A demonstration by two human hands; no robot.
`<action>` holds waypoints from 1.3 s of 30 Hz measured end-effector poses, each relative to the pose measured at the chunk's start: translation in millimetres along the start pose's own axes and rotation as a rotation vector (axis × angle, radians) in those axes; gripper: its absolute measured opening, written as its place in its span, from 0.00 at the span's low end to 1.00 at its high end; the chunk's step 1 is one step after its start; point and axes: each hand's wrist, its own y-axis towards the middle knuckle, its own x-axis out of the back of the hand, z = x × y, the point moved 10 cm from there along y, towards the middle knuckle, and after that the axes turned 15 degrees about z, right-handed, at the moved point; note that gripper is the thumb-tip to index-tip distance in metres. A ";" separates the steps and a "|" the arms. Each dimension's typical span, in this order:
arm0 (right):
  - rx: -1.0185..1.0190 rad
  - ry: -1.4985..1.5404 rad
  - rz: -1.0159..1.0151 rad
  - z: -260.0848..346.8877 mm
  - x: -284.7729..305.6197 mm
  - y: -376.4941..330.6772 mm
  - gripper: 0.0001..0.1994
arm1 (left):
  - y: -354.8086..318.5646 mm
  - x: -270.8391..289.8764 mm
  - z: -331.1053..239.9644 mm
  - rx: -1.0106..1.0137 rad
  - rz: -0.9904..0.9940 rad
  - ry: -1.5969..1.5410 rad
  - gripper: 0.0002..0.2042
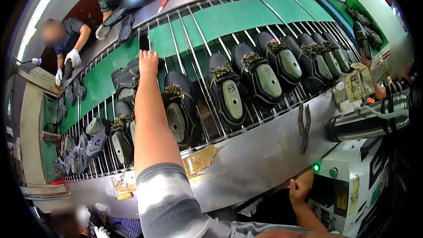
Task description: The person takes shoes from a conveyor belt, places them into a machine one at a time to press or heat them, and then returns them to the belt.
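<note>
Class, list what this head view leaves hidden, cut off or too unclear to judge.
- Left hand: whether it grips the shoe beneath; only its back shows.
- Right hand: what it holds, if anything; fingers curl below the steel ledge.
- Machine: cut off by the rim.

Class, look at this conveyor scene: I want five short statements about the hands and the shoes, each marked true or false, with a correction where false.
1. The left hand reaches out over the wire rack to a dark shoe. True.
2. The right hand lies on the rack among the shoes. False: it is low, beside the grey machine, off the rack.
3. The shoes on lasts lie sole side up in a row. True.
4. The belt under the rack is red. False: it is green.
5. The person at far left wears white gloves. True.
</note>
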 end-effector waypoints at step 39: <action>0.636 2.097 0.014 -51.6 255.5 -346.2 0.41 | -730.0 247.3 -494.8 -1.331 0.407 -1.424 0.08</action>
